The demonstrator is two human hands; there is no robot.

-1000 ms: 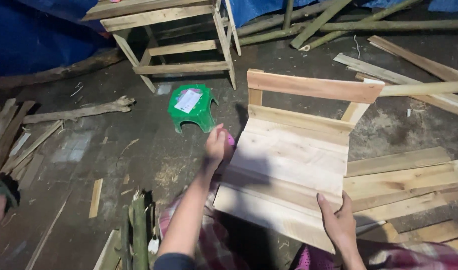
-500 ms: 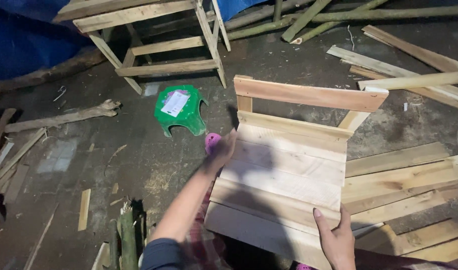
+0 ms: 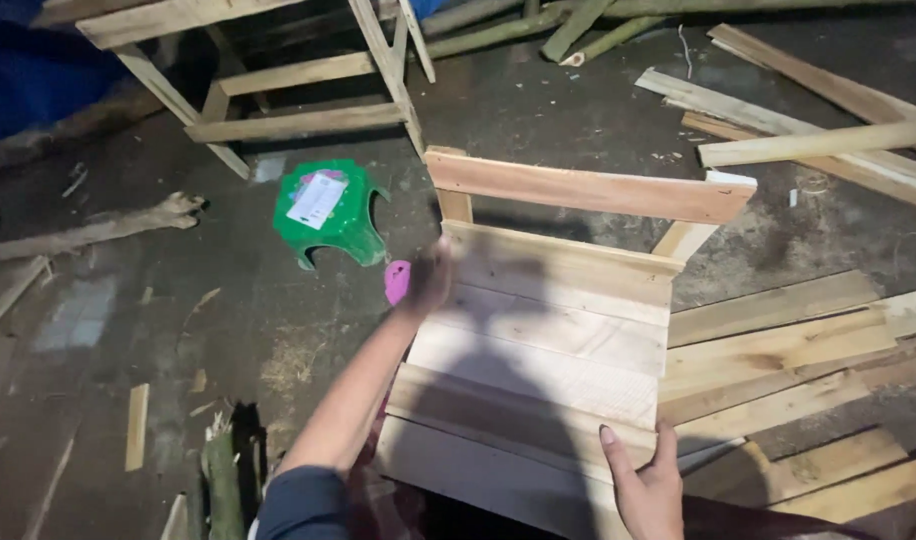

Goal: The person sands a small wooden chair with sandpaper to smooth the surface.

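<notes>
- Left hand lies flat on the left edge of the wooden chair frame, fingers loosely spread along the slats, not wrapped round anything. A pink object sits just beside it on the floor; can't tell if they touch.
- Right hand grips the near right edge of the same frame, thumb on top of the slat, fingers under and hidden.
- Step, as I read it: steadying and positioning the slatted panel, both hands on it. No tool in either hand.
- Next move likely calls for a firm two-point hold so the piece doesn't rock; fastening would need a tool, none in view.
- Frame: pale unfinished planks laid edge to edge, a cross rail at the far end on two short uprights, tilted towards the camera. It sits centre, near end over the person's lap.
- Right of it: loose planks on the floor.
- Far left: green plastic stool tipped over, wooden bench frame beyond it.
</notes>
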